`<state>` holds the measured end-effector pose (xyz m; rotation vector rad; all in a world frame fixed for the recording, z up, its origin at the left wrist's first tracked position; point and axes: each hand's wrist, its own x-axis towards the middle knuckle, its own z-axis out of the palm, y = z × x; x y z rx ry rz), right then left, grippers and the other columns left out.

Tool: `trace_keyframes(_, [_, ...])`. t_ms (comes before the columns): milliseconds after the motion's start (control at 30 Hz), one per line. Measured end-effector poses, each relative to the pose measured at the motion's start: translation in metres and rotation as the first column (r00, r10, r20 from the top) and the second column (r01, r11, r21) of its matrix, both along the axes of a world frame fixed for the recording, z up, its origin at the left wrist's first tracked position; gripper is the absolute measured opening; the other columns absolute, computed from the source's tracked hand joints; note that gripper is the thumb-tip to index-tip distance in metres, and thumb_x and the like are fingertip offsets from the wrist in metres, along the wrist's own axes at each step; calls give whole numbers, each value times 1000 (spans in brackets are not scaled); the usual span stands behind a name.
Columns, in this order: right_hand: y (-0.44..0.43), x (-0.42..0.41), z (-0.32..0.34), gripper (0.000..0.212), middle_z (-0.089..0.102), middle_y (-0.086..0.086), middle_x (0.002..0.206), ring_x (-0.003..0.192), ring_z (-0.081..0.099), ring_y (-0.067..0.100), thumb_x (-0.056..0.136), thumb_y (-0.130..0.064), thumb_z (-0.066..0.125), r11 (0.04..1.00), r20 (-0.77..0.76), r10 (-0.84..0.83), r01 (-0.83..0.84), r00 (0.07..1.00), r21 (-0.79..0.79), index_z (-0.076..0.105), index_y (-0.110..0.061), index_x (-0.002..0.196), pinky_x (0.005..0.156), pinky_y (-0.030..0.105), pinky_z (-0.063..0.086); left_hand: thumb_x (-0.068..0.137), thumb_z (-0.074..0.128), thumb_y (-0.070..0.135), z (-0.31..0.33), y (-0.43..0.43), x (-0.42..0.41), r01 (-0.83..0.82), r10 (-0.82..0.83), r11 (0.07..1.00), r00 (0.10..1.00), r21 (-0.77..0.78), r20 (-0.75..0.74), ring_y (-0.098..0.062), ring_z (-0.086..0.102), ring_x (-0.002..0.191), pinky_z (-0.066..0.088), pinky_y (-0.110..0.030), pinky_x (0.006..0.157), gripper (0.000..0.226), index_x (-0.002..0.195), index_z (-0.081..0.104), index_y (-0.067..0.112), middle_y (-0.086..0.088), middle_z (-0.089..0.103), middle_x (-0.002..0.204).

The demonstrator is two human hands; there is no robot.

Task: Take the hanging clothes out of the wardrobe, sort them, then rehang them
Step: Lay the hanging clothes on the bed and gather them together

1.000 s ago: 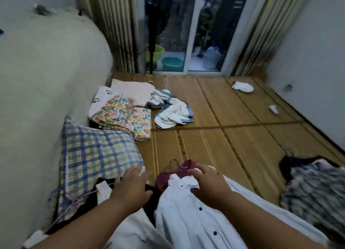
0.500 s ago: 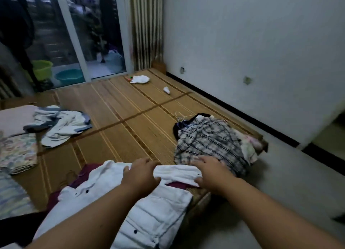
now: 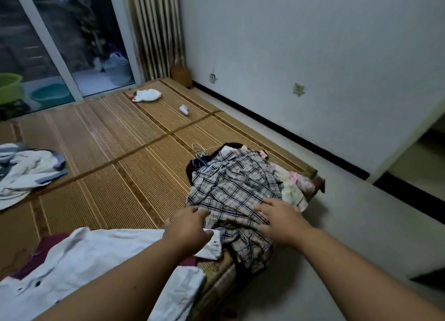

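Sorting stage: the plaid shirt [image 3: 236,183] tops a heap at the near right corner of the bed [image 3: 134,166]. Its collar and the wire hangers [image 3: 201,156] point away from me and its hem spills over the bed edge toward me, so the long axis runs near-to-far. My right grip [image 3: 279,222] lies open, fingers spread flat on the hem end. My left grip [image 3: 186,227] is loosely curled and empty at the shirt's left edge, just past the white shirt [image 3: 96,255]; I judge the 2 are set to gather the plaid shirt by its lower half.
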<state>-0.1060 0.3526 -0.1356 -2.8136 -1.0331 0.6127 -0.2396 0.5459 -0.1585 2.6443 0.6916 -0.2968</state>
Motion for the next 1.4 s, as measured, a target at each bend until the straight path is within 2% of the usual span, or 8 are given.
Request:
trace_keyframes(133, [18, 86, -12, 55, 24, -2, 154, 138, 29, 24, 88, -45, 55, 1000, -33, -9, 10, 999, 16, 36, -41, 140, 113, 52, 23, 85, 58, 51, -15, 22, 80, -40, 40, 998, 999, -56, -12, -22, 33, 136, 22, -60, 111, 60, 140, 35, 40, 4, 34, 149])
trace_keyframes(367, [54, 209, -19, 53, 28, -1, 153, 136, 35, 22, 88, -40, 58, 999, -120, 28, -23, 992, 39, 39, -38, 138, 113, 49, 28, 88, 56, 48, -11, 49, 199, -119, 114, 990, 991, -79, -66, -23, 37, 134, 21, -58, 112, 57, 140, 36, 37, 2, 38, 146])
trace_keyframes(633, [96, 346, -40, 50, 35, -4, 149, 133, 39, 19, 90, -41, 56, 973, -147, 232, -231, 961, 26, 41, -36, 138, 112, 47, 29, 88, 57, 45, -35, 61, 293, -303, 294, 948, 951, -97, -90, -23, 37, 134, 25, -58, 111, 56, 140, 36, 38, 2, 38, 147])
trace_keyframes(800, [142, 428, -78, 51, 39, -2, 146, 130, 42, 19, 91, -39, 57, 914, -224, 404, -401, 887, 60, 42, -31, 139, 108, 38, 35, 87, 56, 49, -67, 58, 339, -514, 495, 849, 855, -126, -154, -22, 37, 133, 30, -53, 110, 58, 139, 34, 41, 2, 38, 146])
trace_keyframes(967, [188, 469, -116, 53, 34, -1, 150, 134, 38, 20, 92, -38, 55, 832, -261, 542, -554, 799, 32, 37, -33, 141, 111, 42, 32, 89, 58, 41, -85, 61, 374, -650, 623, 747, 758, -141, -192, -23, 39, 132, 32, -45, 112, 58, 142, 34, 35, -1, 36, 149])
trace_keyframes(1233, [248, 490, -196, 70, 32, 6, 151, 136, 35, 24, 88, -34, 62, 816, -296, 566, -574, 770, 69, 24, -31, 147, 111, 39, 32, 88, 60, 40, -153, 101, 380, -735, 688, 664, 672, -135, -272, -23, 47, 125, 37, -46, 108, 61, 143, 33, 35, -3, 36, 148])
trace_keyframes(1333, [277, 500, -243, 65, 43, 5, 145, 131, 42, 24, 87, -36, 60, 824, -207, 563, -564, 801, 60, 32, -24, 144, 105, 36, 36, 88, 60, 38, -202, 125, 379, -777, 719, 601, 628, -188, -299, -27, 55, 116, 44, -47, 102, 62, 142, 32, 33, -8, 36, 147])
trace_keyframes(1400, [292, 503, -280, 54, 50, 3, 137, 126, 45, 24, 86, -41, 57, 856, -91, 517, -514, 851, 55, 44, -24, 135, 102, 42, 39, 90, 55, 43, -244, 143, 373, -803, 748, 578, 593, -145, -298, -32, 44, 129, 38, -51, 106, 60, 144, 31, 31, -8, 28, 152])
